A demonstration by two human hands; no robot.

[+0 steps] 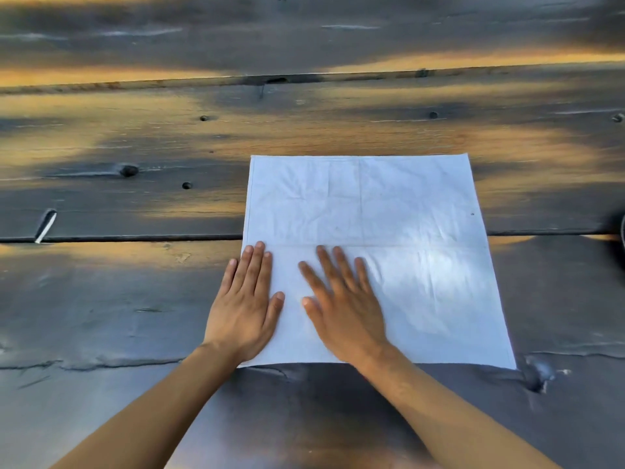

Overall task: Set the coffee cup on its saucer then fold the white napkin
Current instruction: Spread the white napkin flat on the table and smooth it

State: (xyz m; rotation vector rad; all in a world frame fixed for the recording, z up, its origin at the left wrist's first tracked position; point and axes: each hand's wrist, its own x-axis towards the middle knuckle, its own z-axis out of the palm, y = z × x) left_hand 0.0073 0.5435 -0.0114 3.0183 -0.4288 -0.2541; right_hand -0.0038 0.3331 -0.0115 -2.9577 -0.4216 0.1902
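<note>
The white napkin (pixel 389 211) lies spread flat and square on the dark wooden table, with crease lines across its middle. My left hand (pixel 245 304) rests palm down on the napkin's near left edge, fingers apart. Just to its right, my right hand (pixel 341 301) also lies flat on the cloth, fingers spread and slightly blurred. Neither hand grips anything. A dark curved edge (pixel 621 231) shows at the far right border; I cannot tell whether it is the cup or the saucer.
The table (pixel 135 299) is made of wide weathered planks with gaps, knots and rough splintered patches. A small pale strip (pixel 45 226) sticks out of the plank gap at the left. Sunlit patches cross the boards.
</note>
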